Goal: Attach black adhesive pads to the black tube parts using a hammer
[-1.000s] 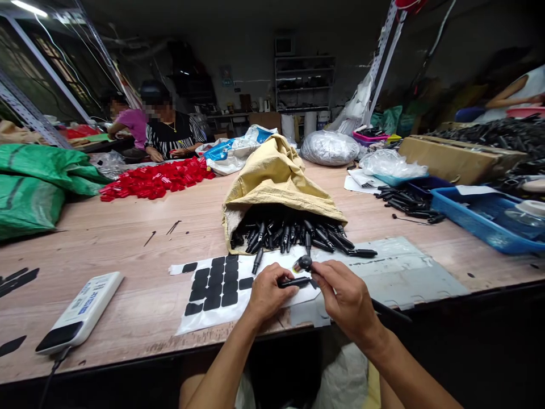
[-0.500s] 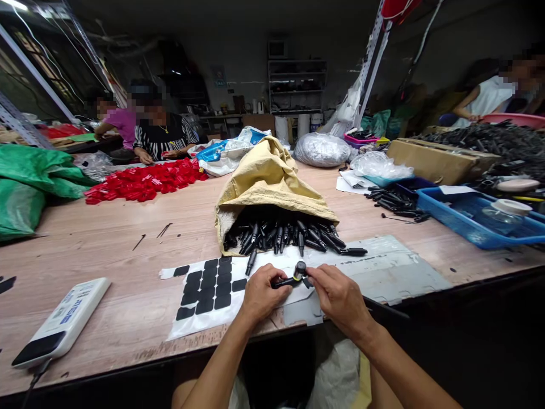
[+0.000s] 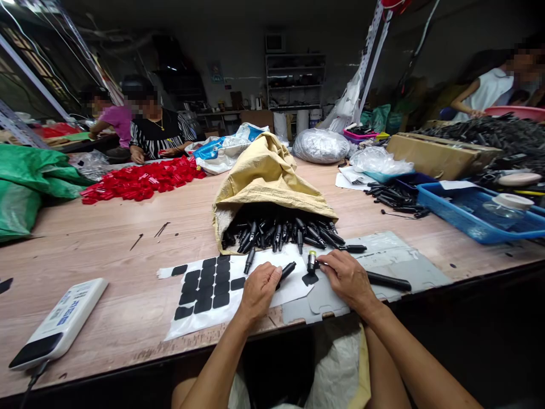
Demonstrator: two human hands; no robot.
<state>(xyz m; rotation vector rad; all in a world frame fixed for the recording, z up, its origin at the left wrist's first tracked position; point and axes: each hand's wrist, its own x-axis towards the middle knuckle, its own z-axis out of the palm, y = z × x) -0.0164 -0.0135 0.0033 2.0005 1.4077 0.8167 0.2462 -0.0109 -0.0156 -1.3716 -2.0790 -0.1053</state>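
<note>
"What's different from half a second ago?"

"The black tube and the hammer overlapped in view then; now there's a gap between them. The hammer's head has turned too — its yellowish end faces up, where the dark end did."

"And the hands?"

"The left hand is closed round the tube, the right hand round the hammer's handle, which sticks out past it over the grey board."

"How does the tube look?"

"Glossy black and slim, its free end tilted up to the right, above the white sheet. Fingers hide the rest, so I can't tell whether it touches the sheet."

"Anything close by?"

"A loose black patch just below the hammer's head, and similar black tubes spilling from the mouth of the yellow sack — just beyond the hands."
</note>
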